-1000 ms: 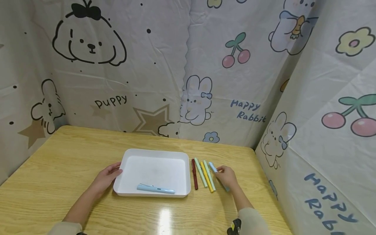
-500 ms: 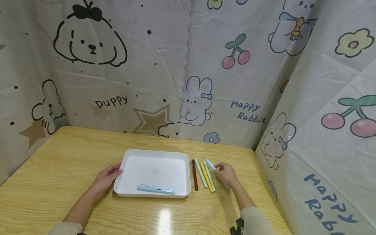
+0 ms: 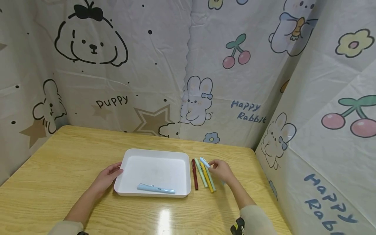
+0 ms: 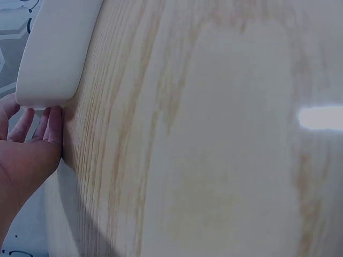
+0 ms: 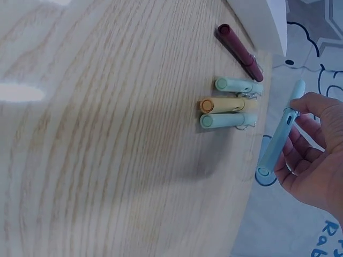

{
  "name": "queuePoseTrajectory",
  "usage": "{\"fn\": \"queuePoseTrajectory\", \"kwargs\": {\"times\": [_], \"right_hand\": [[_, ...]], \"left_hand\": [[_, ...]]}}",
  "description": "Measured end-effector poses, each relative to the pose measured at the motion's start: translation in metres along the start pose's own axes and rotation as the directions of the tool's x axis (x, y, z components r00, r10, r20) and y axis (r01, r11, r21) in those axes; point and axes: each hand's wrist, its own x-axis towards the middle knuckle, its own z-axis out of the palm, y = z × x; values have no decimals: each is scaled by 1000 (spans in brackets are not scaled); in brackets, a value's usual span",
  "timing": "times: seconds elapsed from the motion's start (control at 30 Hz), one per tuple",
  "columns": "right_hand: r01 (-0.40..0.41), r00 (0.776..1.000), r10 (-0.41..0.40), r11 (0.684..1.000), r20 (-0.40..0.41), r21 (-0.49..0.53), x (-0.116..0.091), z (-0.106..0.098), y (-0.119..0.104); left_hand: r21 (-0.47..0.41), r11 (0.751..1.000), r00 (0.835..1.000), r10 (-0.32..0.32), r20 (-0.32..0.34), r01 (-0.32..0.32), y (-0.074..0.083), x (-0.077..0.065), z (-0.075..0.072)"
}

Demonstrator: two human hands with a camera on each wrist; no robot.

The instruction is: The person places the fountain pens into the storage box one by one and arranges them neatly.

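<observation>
At the left end of the white tray (image 3: 152, 168), my left hand (image 3: 105, 179) holds the rim, thumb on top and fingers along the outer wall. In the left wrist view those fingers (image 4: 53, 126) meet the tray's end wall. A light blue pen (image 3: 157, 189) lies inside the tray near its front. My right hand (image 3: 222, 171) pinches another light blue pen (image 5: 280, 136) between thumb and fingers, raised off the table. In the head view this pen's upper end overlaps the row of pens, and the hand hides its middle.
Right of the tray lie a dark red pen (image 3: 195, 174), a light green pen (image 3: 201, 173), a yellow pen (image 3: 207, 178) and a second light green pen (image 5: 225, 120), side by side on the wooden table (image 3: 123, 213). Printed cloth (image 3: 164, 65) hangs behind and at both sides.
My right hand has lifted the light blue pen off the table and carried it leftward, over the right end of the pen row. The left hand and tray stay put.
</observation>
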Motion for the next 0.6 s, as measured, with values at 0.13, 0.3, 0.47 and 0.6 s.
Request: {"fn": "queuePoseTrajectory", "kwargs": {"times": [0.13, 0.3, 0.47, 0.6], "right_hand": [[22, 999, -22, 1000, 23, 6, 0, 3, -10], [61, 998, -61, 998, 30, 5, 1, 6, -21], [85, 995, -85, 996, 52, 13, 0, 10, -29], [108, 991, -109, 994, 77, 17, -1, 13, -34]], "left_hand": [[8, 1000, 1000, -1, -3, 1, -1, 1, 0], [10, 1000, 1000, 0, -6, 0, -1, 1, 0], [12, 1000, 1000, 3, -10, -3, -1, 1, 0], [7, 1000, 1000, 3, -13, -3, -1, 1, 0]]}}
